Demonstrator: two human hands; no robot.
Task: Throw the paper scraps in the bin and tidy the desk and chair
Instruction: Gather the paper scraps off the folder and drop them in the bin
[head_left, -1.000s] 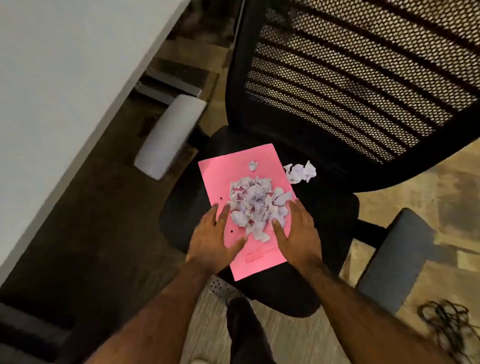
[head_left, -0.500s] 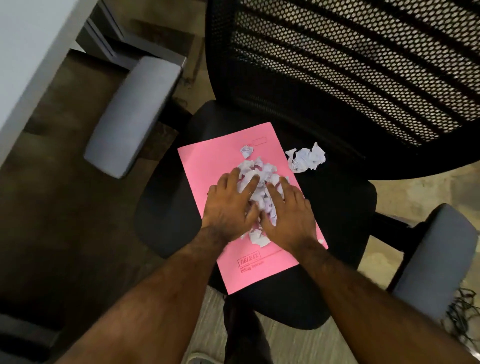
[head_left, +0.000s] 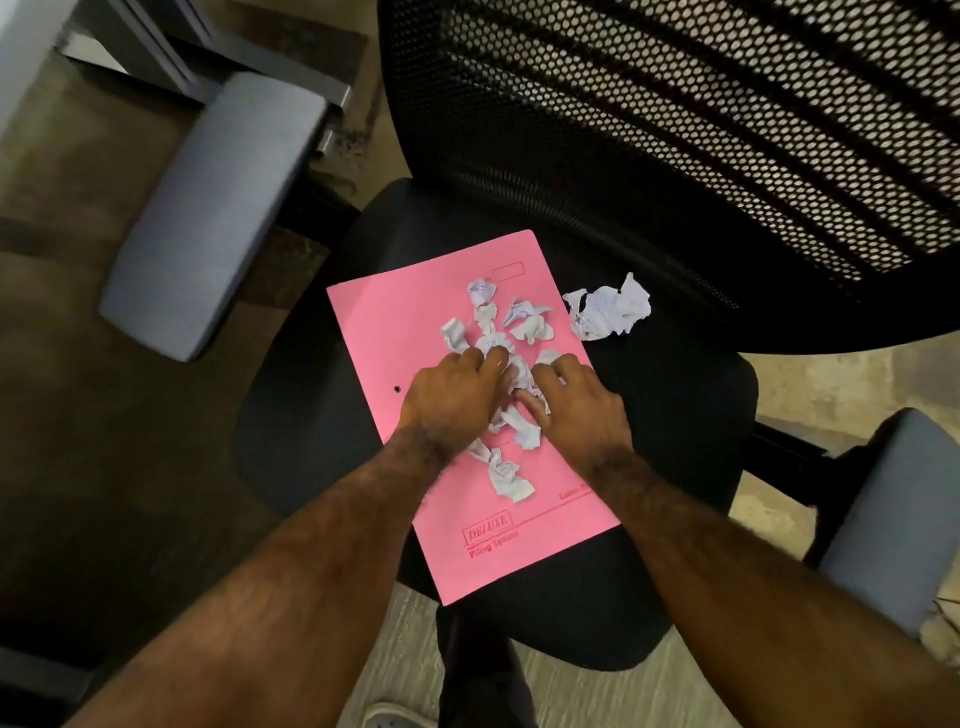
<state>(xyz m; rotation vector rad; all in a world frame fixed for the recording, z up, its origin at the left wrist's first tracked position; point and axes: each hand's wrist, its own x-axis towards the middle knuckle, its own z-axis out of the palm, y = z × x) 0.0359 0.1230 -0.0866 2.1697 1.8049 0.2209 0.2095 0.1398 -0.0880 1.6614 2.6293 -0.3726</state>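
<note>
A pink folder (head_left: 395, 322) lies on the black seat (head_left: 675, 415) of an office chair. Small white paper scraps (head_left: 524, 322) are scattered over the folder's middle. My left hand (head_left: 452, 400) and my right hand (head_left: 576, 405) sit side by side on the folder, fingers curled around a clump of the scraps between them. More scraps (head_left: 506, 475) lie loose just below my hands. A bigger crumpled paper (head_left: 608, 312) rests on the seat, right of the folder's top corner.
The chair's black mesh backrest (head_left: 675, 130) rises behind the seat. Grey armrests stand at the left (head_left: 208, 218) and right (head_left: 893, 519). A white desk edge (head_left: 21, 47) shows at the top left. Carpet floor lies around, and my shoe (head_left: 395, 717) is below.
My hands have gone from flat around the pile to curled over it, gathering a clump of scraps. Some scraps have spread out above and below my hands. The view has shifted left.
</note>
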